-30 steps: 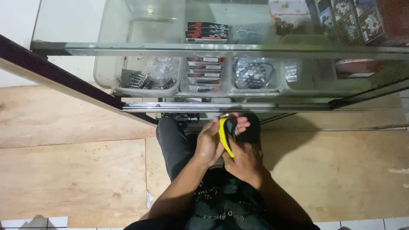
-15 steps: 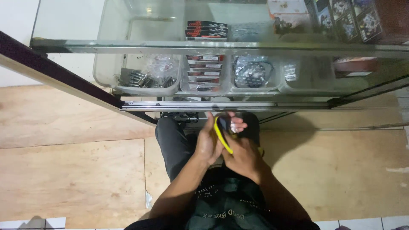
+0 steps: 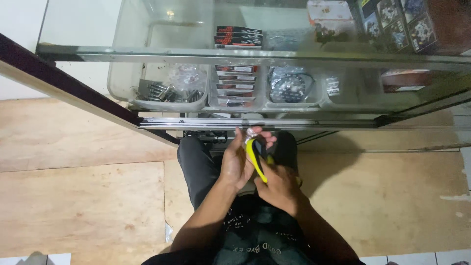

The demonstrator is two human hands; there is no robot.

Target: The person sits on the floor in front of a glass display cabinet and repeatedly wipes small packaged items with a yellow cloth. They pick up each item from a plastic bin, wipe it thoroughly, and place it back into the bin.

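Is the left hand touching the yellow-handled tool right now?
Touching. The head view shows the left hand pressed along the yellow-handled tool, fingers curled over its tip, while the right hand grips its lower end.

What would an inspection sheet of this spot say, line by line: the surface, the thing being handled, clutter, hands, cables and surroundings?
Surface: glass counter top of a display case, seen from above.
Things in hand: a yellow-and-black tool with a small metal part at its upper end.
Clutter: clear bins inside the case hold metal parts, flat packets and a bagged chain; printed boxes at upper right.
Hands: left hand touches the tool's side; right hand grips its lower end.
Cables: nothing seen.
Surroundings: plywood floor, dark wooden rail, metal sliding track on the case's edge.
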